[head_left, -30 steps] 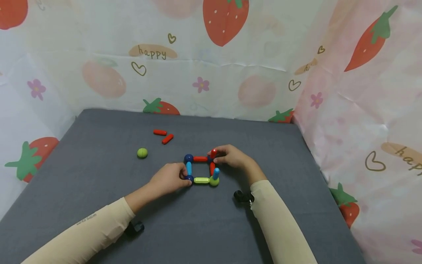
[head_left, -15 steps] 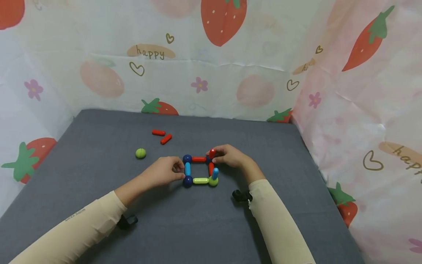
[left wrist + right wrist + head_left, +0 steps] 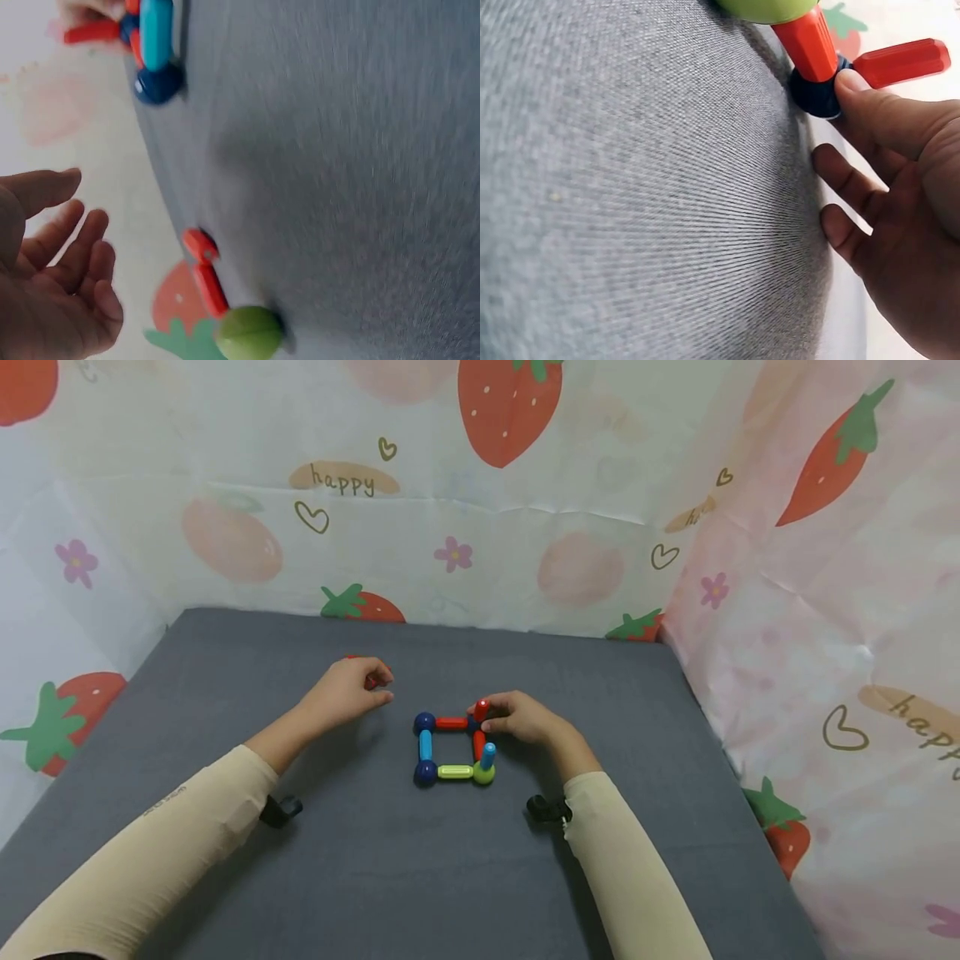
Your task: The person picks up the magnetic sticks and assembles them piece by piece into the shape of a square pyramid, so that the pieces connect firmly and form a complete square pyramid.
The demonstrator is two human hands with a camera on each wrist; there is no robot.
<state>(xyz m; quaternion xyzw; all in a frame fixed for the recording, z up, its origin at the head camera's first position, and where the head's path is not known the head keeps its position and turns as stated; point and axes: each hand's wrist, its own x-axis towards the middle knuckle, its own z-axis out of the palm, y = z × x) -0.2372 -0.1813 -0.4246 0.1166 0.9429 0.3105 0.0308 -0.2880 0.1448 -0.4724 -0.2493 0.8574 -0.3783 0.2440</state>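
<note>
The magnetic rod-and-ball frame point(image 3: 453, 747) is lying as a closed square in the middle of the grey tabletop point(image 3: 225, 643), with two uprights already standing on its right corners. To the left, the left hand point(image 3: 347, 687) is hovering with relaxed, spread fingers over the loose red rods point(image 3: 202, 271) beside the green ball point(image 3: 250, 333), gripping nothing. On the right, the right hand point(image 3: 517, 715) is pinching the red upright point(image 3: 482, 709). The left corners are lacking uprights, I judge.

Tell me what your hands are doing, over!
Left hand open, over loose red sticks. Right hand holding the square frame's far-right corner. Nothing blocking.
</note>
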